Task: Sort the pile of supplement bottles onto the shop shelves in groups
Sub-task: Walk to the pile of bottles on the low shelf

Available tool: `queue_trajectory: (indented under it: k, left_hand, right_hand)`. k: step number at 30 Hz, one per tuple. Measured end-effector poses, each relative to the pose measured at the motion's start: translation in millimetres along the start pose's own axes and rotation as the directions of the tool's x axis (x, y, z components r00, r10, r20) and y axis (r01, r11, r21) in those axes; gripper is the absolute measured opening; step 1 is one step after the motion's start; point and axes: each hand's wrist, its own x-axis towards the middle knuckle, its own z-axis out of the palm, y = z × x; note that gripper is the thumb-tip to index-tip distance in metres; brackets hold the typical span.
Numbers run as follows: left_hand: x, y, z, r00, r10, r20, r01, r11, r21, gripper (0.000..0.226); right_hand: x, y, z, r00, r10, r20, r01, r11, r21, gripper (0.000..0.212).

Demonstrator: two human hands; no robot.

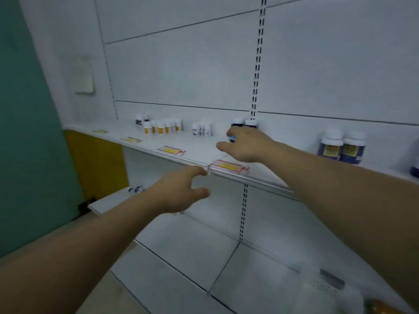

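Note:
My right hand [246,145] reaches over the white shelf [197,152] and grips a small dark blue bottle [232,138] beside two dark white-capped bottles [243,123] at the back. My left hand [181,189] hovers below the shelf edge, fingers loosely spread, holding nothing. Further left stand a group of white bottles with yellow labels [162,127], two dark bottles [141,120] and small white bottles [201,129]. Large blue bottles with yellow labels [342,146] stand to the right.
Red and yellow price tags [229,166] line the shelf edge. A slotted upright [257,64] runs down the back panel. A lower shelf [181,245] lies beneath, with a white perforated object [324,288] at the bottom right. A teal wall [27,132] stands at the left.

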Motion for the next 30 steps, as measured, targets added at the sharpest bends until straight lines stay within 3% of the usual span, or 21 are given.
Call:
queue_trajectory:
  k: [9,15,23,30]
  left_hand:
    - [-25,-225,-42,0.967,-0.235,0.096,0.230,0.971,0.064,0.057]
    - [-32,-353,-46,0.914,-0.348,0.206,0.329,0.936,0.125,0.060]
    - [28,-478,-5,0.879,-0.379,0.289,0.358,0.925,0.125,0.063]
    - [134,-574,31,0.816,-0.416,0.401,0.410,0.906,0.106,0.061]
  right_hand:
    - [88,-191,96,0.980,-0.193,0.044,0.191,0.981,0.041,0.064]
    - [141,-282,187,0.964,-0.192,0.183,0.172,0.978,0.120,0.064]
    - [221,-267,321,0.928,0.000,0.373,-0.039,0.994,0.098,0.061]
    - [327,-243,419,0.893,0.085,0.442,-0.158,0.979,0.130,0.064]
